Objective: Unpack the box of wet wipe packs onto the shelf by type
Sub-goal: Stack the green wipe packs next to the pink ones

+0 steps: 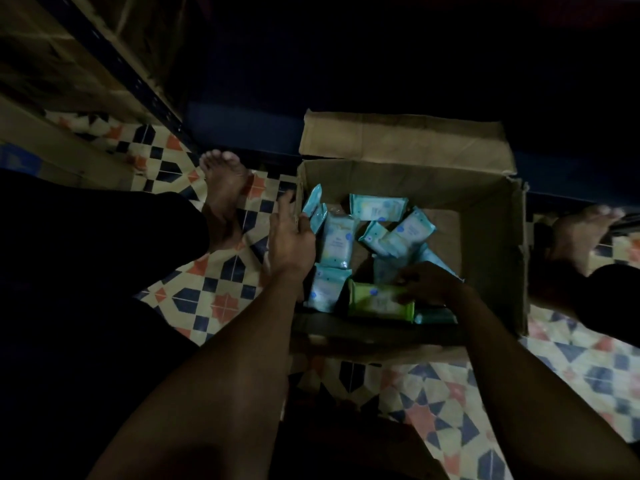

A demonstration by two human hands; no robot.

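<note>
The right hand (pixel 427 284) is down inside the cardboard box (pixel 491 216), with its fingers curled onto the green pack (pixel 379 301) near the front wall. It is dark there, so I cannot tell how firm the hold is. The left hand (pixel 291 233) rests at the box's left rim with its fingers mostly straight, touching the edge and holding nothing. To do this well, I think the hand should get a good grip on the green pack, lift it straight up, and keep the box steady with the other hand. The box sits on the tiled floor (pixel 221 292) with its flaps open. Inside lie many blue packs (pixel 337 242), some flat, some leaning, all jumbled. The shelf (pixel 114 57) stands off to the upper left.
</note>
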